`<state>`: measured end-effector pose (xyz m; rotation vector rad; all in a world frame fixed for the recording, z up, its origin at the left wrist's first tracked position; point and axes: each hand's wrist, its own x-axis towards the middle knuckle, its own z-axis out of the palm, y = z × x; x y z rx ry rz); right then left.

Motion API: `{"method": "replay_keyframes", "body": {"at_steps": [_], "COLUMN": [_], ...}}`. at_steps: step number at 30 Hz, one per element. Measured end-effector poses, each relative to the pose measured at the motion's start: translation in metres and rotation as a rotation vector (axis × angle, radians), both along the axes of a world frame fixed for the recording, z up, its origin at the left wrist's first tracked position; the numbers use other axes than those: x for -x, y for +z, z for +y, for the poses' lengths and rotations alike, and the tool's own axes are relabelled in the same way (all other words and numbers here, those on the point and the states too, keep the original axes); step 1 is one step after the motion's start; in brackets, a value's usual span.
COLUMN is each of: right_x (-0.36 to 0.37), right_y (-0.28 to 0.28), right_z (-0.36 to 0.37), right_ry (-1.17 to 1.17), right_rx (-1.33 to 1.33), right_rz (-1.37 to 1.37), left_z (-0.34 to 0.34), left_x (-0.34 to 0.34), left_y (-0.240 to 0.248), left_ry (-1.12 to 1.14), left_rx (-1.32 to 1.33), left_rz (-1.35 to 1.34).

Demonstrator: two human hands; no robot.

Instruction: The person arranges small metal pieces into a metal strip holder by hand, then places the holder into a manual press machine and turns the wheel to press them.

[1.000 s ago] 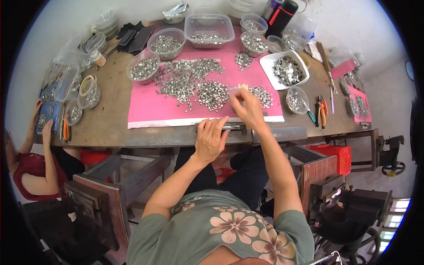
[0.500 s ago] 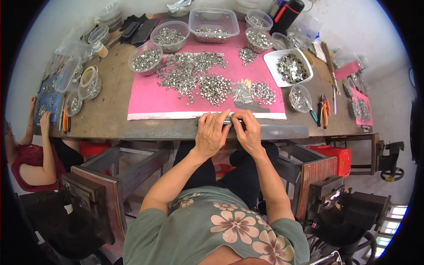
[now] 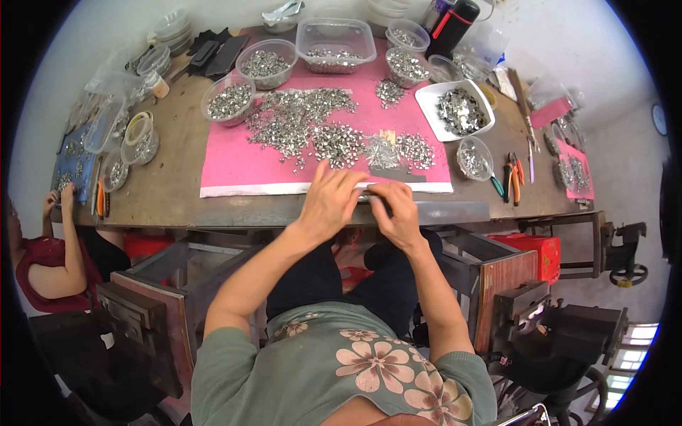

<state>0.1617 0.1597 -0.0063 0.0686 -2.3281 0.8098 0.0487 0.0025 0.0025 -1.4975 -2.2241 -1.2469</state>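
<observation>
My left hand [image 3: 329, 202] is raised over the front edge of the pink mat [image 3: 245, 167], its fingers stretched and spread, with nothing visible in them. Just to its right, the bent fingers of my right hand [image 3: 396, 213] close around a small dark metal piece [image 3: 366, 194], mostly hidden by the fingers. Beyond my hands lie a heap of small silver metal pieces [image 3: 337, 144], a bundle of thin silver pins [image 3: 382, 151] and a pile of tiny silver bits [image 3: 415, 150]. A flat grey strip [image 3: 398, 175] rests on the mat near my fingertips.
Clear tubs of metal pieces [image 3: 264, 65] line the back, beside a white tray [image 3: 489, 121]. Orange-handled pliers [image 3: 515, 181] lie at the right. A metal bar [image 3: 451, 211] runs along the table's front edge. At the far left, another person's hands [image 3: 60, 195] work at a blue mat.
My left hand has lifted off the small metal piece, moved slightly left and spread its fingers. My right hand keeps its hold. The whole view has shifted slightly.
</observation>
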Motion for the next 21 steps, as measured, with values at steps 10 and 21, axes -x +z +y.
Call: {"method": "replay_keyframes", "body": {"at_steps": [10,21], "right_x": [-0.008,-0.008], "right_y": [-0.012,-0.012], "right_z": [0.013,0.019], "right_ry": [-0.236,-0.214], "right_rx": [0.376,0.292], "right_rz": [-0.049,-0.056], "left_z": [0.058,0.075], "left_x": [0.063,0.069], "left_y": [-0.003,0.010], "left_ry": [-0.152,-0.279], "left_rx": [0.240,0.508], "left_rz": [0.244,0.520]}}
